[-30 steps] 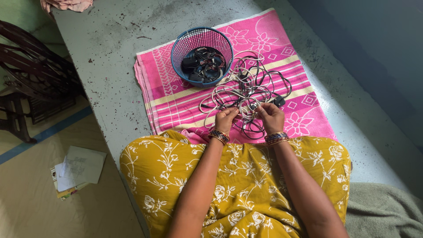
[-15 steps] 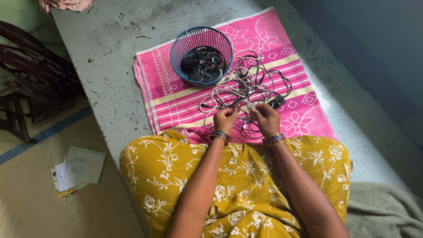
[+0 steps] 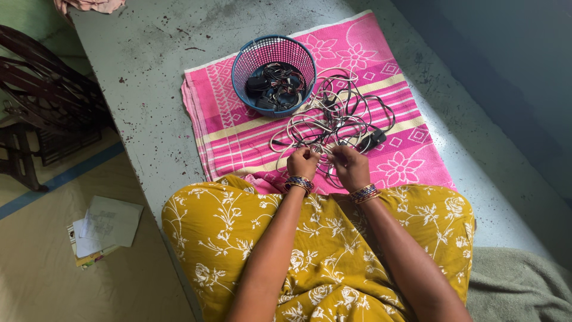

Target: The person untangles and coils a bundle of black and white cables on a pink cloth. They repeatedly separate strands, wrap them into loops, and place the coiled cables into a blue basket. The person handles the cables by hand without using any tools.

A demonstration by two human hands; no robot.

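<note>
A tangle of white and black cables lies on a pink patterned towel. My left hand and my right hand pinch strands at the near edge of the tangle, close together, fingers closed on the cords. Both wrists wear stacked bangles. A black plug sits at the right of the tangle. A blue mesh basket holding coiled cables and dark adapters stands just behind the tangle, on the towel.
The towel lies on a speckled grey slab. My yellow floral clothing covers my lap at the near edge. Dark wooden furniture stands at the left, papers lie on the floor, and a grey cloth is at lower right.
Both hands drew slightly nearer to me and leftward, pulling the held strands; the right hand shifted left toward the left hand. The basket stayed put.
</note>
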